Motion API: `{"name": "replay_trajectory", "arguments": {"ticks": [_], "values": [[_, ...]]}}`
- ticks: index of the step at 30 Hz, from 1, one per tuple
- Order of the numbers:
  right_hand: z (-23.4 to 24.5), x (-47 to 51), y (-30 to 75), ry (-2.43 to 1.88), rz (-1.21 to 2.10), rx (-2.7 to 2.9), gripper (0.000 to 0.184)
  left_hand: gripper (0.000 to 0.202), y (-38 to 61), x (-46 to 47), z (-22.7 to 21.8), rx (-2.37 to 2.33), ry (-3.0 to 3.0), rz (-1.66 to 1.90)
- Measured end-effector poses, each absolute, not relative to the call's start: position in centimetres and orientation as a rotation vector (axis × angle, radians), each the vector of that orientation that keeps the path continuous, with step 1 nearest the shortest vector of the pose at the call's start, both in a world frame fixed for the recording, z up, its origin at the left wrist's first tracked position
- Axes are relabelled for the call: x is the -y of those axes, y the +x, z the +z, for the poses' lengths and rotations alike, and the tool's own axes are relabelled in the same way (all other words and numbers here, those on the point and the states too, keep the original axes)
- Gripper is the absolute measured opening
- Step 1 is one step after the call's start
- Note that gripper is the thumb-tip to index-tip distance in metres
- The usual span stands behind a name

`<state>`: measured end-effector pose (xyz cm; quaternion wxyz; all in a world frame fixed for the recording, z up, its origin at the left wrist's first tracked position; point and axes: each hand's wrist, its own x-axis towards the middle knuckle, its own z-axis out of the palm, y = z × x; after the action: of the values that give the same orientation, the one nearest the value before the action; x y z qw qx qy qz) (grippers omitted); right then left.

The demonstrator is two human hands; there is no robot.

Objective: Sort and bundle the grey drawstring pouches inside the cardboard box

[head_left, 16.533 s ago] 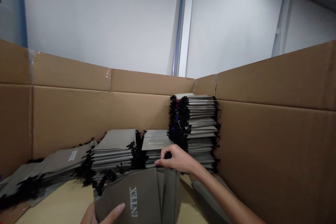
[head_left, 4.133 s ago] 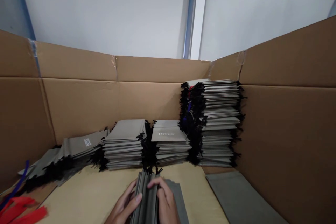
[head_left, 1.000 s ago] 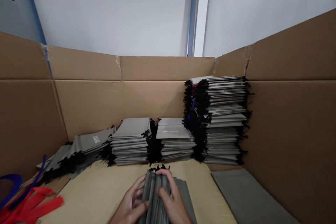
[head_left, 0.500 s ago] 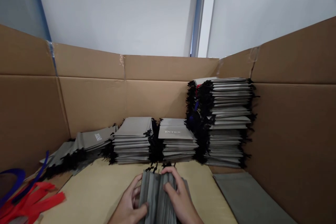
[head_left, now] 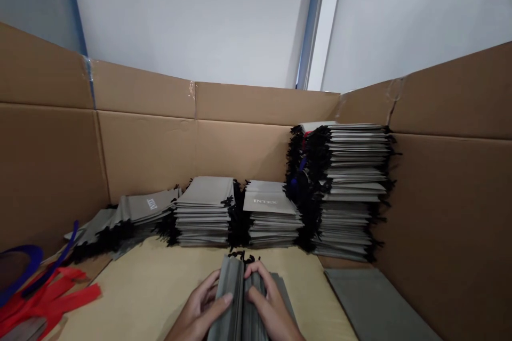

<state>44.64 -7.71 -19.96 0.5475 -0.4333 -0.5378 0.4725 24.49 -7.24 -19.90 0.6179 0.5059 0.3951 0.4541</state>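
Observation:
Grey fabric drawstring bags [head_left: 232,298] stand on edge in a bundle low in the middle of the view, their black cord ends at the top. My left hand [head_left: 206,306] is closed on the left side of the bundle, thumb across its near face. On the right side, my right hand [head_left: 268,295] grips the bundle with fingers curled over the edge. A gap shows between the two halves of the bundle. Beneath my hands lies a pale yellow board [head_left: 160,277], and more grey fabric [head_left: 284,290] shows behind my right hand.
Stacks of grey bags [head_left: 205,213] line the back, one marked INTEX [head_left: 266,202], with a tall stack [head_left: 356,186] at right. Cardboard walls [head_left: 240,144] surround them. Red strips [head_left: 60,298] and blue strips [head_left: 28,261] lie at left. A flat grey sheet [head_left: 376,298] lies at right.
The bundle's left part has shifted slightly, and my left thumb has moved up and across its face. My right hand keeps its grip. The camera view has tilted a little.

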Motion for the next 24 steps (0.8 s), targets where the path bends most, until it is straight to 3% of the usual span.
{"name": "replay_trajectory", "arguments": {"ticks": [7,14,18,24], "values": [[-20.8,7.3,44.7,-1.036,1.043,1.291,0.026,0.063,24.2,6.6,-21.0,-0.94,1.411,1.067],[-20.8,7.4,44.4,-1.036,0.981,1.293,0.029,0.056,24.2,6.0,-21.6,-1.065,1.248,1.146],[-20.6,7.8,43.7,-1.136,1.025,1.318,0.05,0.048,23.7,5.8,-22.7,-1.01,1.087,1.084],[-20.7,7.7,43.6,-1.288,1.125,1.29,0.066,0.059,22.9,6.2,-24.7,-0.923,1.125,1.086]]}}
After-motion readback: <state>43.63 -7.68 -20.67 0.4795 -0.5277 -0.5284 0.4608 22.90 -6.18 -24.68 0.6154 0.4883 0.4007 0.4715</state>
